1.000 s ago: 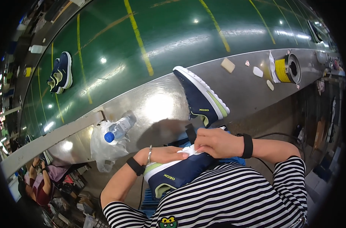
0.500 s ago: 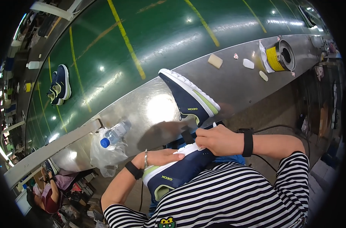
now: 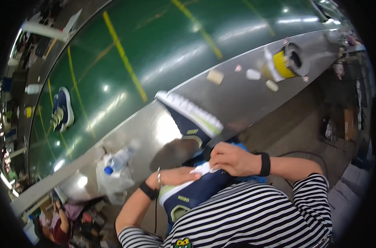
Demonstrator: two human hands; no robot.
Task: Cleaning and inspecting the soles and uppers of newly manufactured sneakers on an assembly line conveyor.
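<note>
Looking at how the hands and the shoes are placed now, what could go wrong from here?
1. The second navy shoe lies on the metal ledge with one end near the edge; a knock might push it off.
2. Both the left hand and right hand work on white material at the held shoe, which lies in the lap; it could slip.
3. The water bottle on a plastic bag may roll.

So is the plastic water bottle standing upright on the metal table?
No, the water bottle lies on its side inside a clear plastic bag on the metal table.
</note>
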